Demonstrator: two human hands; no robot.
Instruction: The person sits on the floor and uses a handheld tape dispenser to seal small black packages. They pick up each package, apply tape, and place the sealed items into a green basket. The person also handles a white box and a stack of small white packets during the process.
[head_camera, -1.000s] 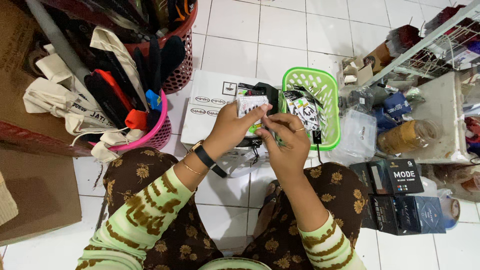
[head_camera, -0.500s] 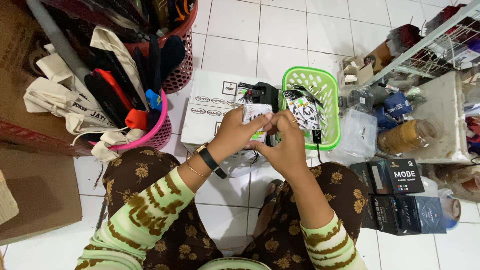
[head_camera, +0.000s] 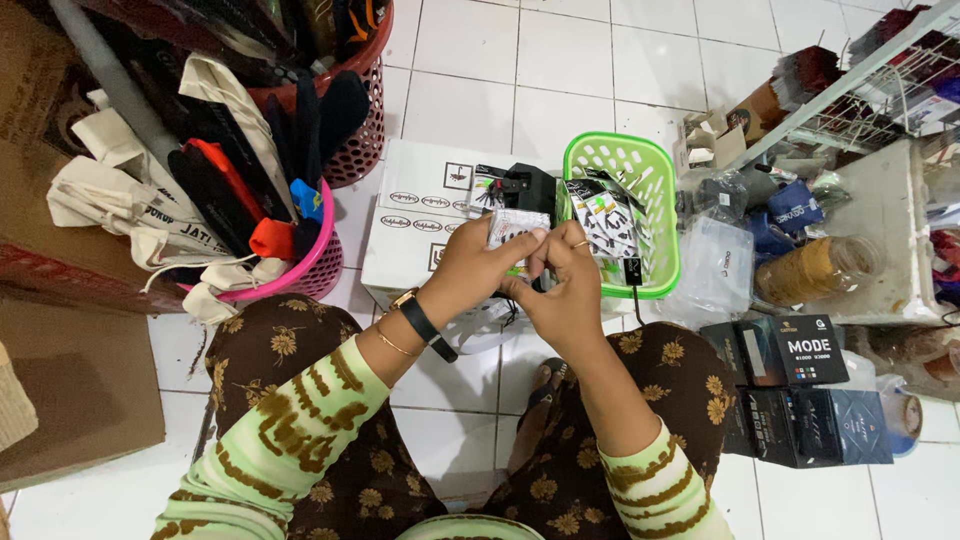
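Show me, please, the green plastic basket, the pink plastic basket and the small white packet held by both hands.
green plastic basket (head_camera: 662, 165): head view, on its far right rim.
pink plastic basket (head_camera: 318, 268): head view, on its near wall.
small white packet (head_camera: 512, 226): head view, on its upper face above the fingers.

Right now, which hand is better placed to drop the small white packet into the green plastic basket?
Probably the right hand: it is nearer the green plastic basket, which lies on its side. The left hand pinches the small white packet from the far side, over the white cardboard box.
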